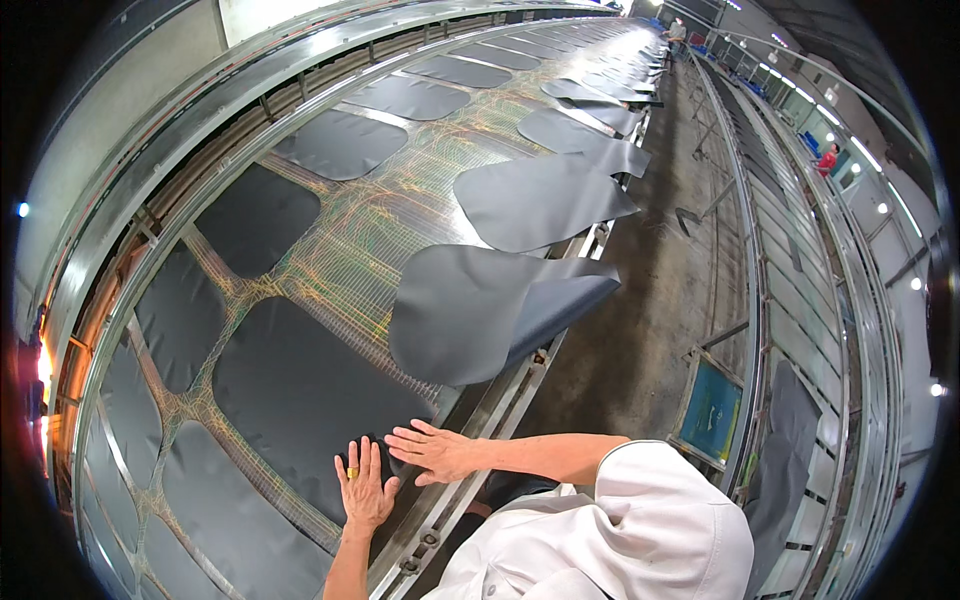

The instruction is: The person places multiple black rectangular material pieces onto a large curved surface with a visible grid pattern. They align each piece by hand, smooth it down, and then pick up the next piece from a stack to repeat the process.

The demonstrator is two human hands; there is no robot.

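A dark, round-cornered sheet panel (315, 375) lies flat on the long printing table before me. My left hand (365, 484), with a yellow ring on one finger, rests palm down on the panel's near edge. Just to its right, my right hand (435, 452) is also laid flat near the same edge, fingers pointing left. Both hands have their fingers apart and grip nothing. Beyond them, a grey sheet panel (450, 315) lies partly on the table, its near corner folded over and jutting past the rail.
A metal rail (525, 397) edges the table. Thin coloured lines mark the tabletop (352, 247) between many panels. A framed screen (709, 409) leans by the parallel table across the aisle (600, 375). A person in red (827, 161) is far right; another person (675, 31) stands at the far end.
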